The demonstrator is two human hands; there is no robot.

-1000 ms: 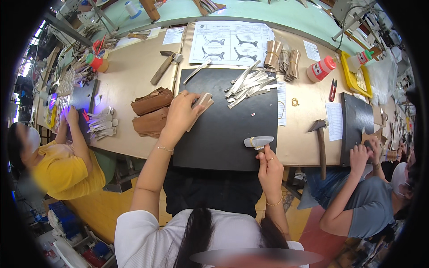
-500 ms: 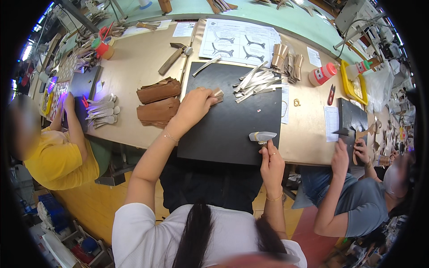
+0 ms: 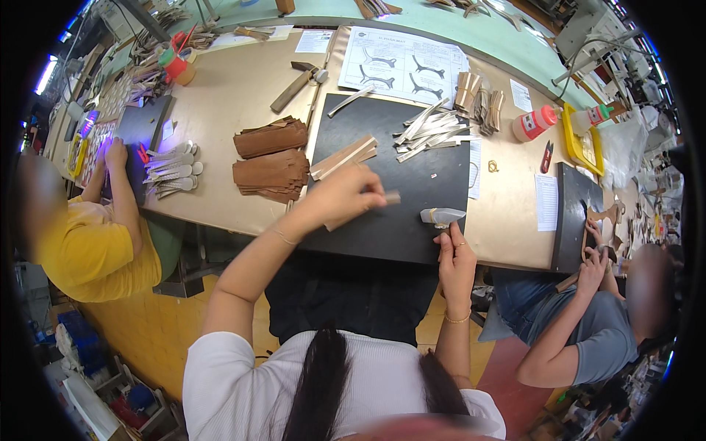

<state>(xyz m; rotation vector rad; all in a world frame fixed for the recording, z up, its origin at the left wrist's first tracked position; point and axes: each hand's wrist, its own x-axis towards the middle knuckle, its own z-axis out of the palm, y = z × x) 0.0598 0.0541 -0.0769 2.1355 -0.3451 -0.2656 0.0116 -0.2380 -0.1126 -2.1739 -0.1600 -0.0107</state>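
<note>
Leather strip [image 3: 388, 198] — thin, light and floppy by the look of it, best pinched near one end — sits in the left hand [image 3: 344, 197] grip over the black mat [image 3: 412, 184] on the counter [image 3: 220, 110], while the right hand [image 3: 456, 253] grip closes on a small hammer [image 3: 441, 216].

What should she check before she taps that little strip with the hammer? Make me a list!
1. Strip in hand: the left hand pinches a tan strip over the black mat. Ok.
2. Hammer held: the right hand grips the hammer, its head resting on the mat. Ok.
3. Strip lying flat on the mat: cannot tell, the fingers hide most of it.
4. Fingers away from the hammer head: a gap shows between them. Ok.
5. Mat space near the strip: bare around it; the pale strips lie farther back. Ok.
6. Neighbours' hands: both are off to the sides at their own mats. Ok.
</note>
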